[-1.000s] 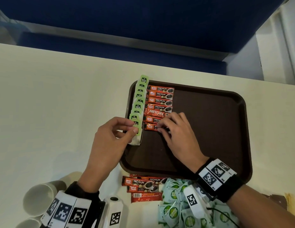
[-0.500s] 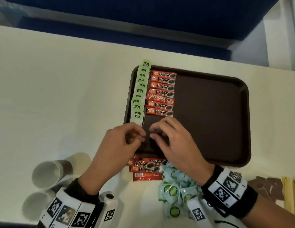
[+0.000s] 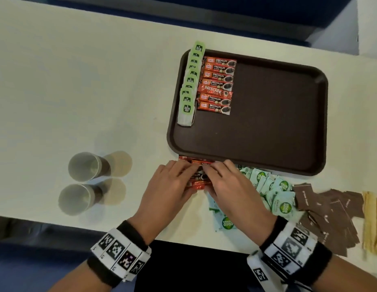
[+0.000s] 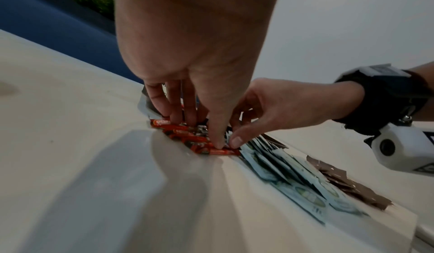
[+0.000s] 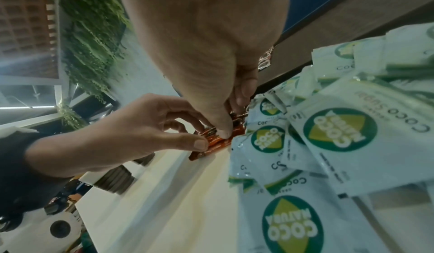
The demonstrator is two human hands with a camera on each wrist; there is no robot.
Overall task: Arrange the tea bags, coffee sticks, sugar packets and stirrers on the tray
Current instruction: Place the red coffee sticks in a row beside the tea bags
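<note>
A brown tray (image 3: 267, 133) holds a column of green tea bags (image 3: 188, 89) along its left rim and a column of red coffee sticks (image 3: 217, 85) beside them. A small loose pile of coffee sticks (image 3: 197, 180) lies on the table just in front of the tray's near left corner. My left hand (image 3: 183, 171) and right hand (image 3: 215, 171) meet over this pile, fingers curled down and thumbs underneath, pinching the sticks from both ends. The left wrist view shows the fingertips (image 4: 218, 143) pressing on the red sticks (image 4: 185, 134). Most of the pile is hidden under the hands.
White and green sugar packets (image 3: 276, 192) lie heaped right of my right hand, then brown packets (image 3: 326, 209), then wooden stirrers (image 3: 373, 222) at the far right. Two paper cups (image 3: 84, 167) stand to the left. The table's near edge is close behind my wrists.
Both hands have left the tray and come back toward me onto the loose coffee sticks in front of it. The last stick placed now lies in the row on the tray.
</note>
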